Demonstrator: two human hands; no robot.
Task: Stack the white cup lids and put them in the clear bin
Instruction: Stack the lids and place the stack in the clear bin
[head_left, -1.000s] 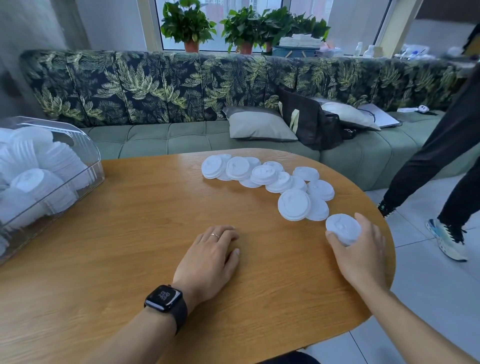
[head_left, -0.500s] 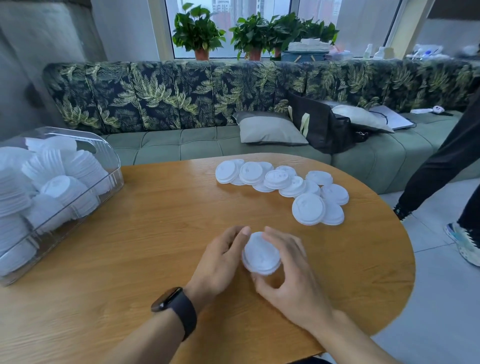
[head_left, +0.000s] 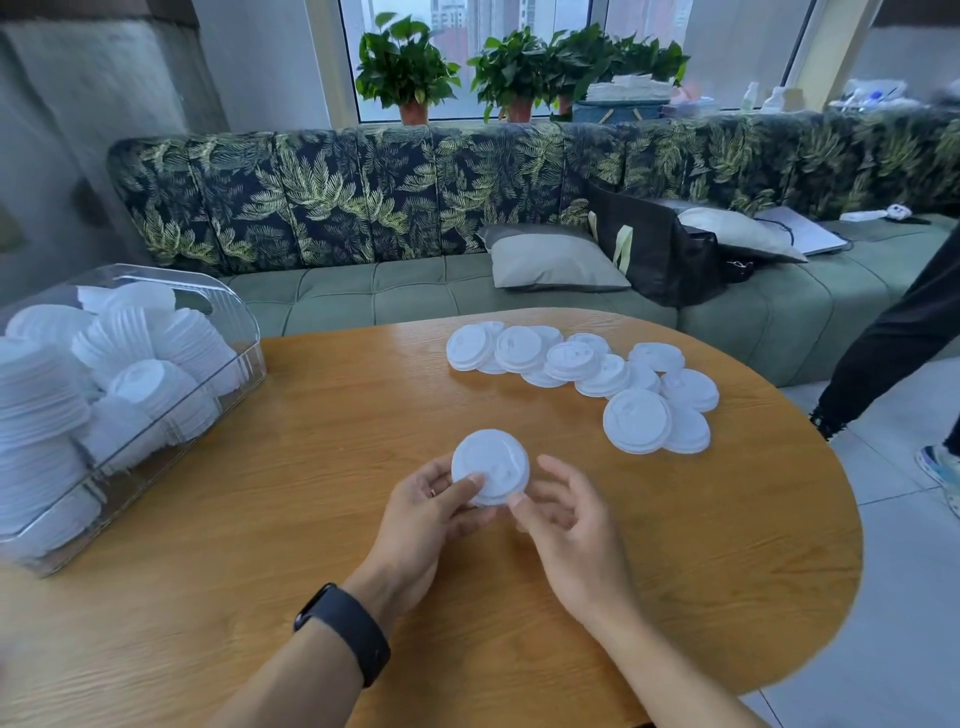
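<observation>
Green tufted sofa with dark leaf-print back (head_left: 363, 296): runs along the far side, under the window.

Oval wooden table with a light oak-grain top (head_left: 311, 447): fills the foreground.

Clear plastic bin with a rounded top edge (head_left: 237, 332): on the table's left end. It holds several stacks of white cup lids (head_left: 156, 384), some upright, some leaning.

Person's leg in black trousers (head_left: 893, 343): standing on the tiled floor at the right edge.

Black tote bag (head_left: 654, 249) and grey cushion (head_left: 550, 262): on the sofa seat, side by side.

Potted green plants in terracotta pots (head_left: 402, 73): on the window sill.

Loose white plastic cup lids (head_left: 570, 359): an overlapping row on the far right part of the table, well apart from the bin.

Left hand (head_left: 421, 519): raised above the table at centre. The thumb presses on the top face of a round white cup lid (head_left: 488, 462) and the fingers are curled beneath it, so it pinches the lid. The lid is tilted toward the camera, off the table. I cannot tell whether it is one lid or a few nested.

Right hand (head_left: 566, 525): just beside the left. Its fingers are loosely curved and spread, not closed round anything. The thumb tip touches the lid's near rim.

Black wristwatch (head_left: 345, 631): on the left wrist.

Thin ring (head_left: 432, 491): on a left finger.
</observation>
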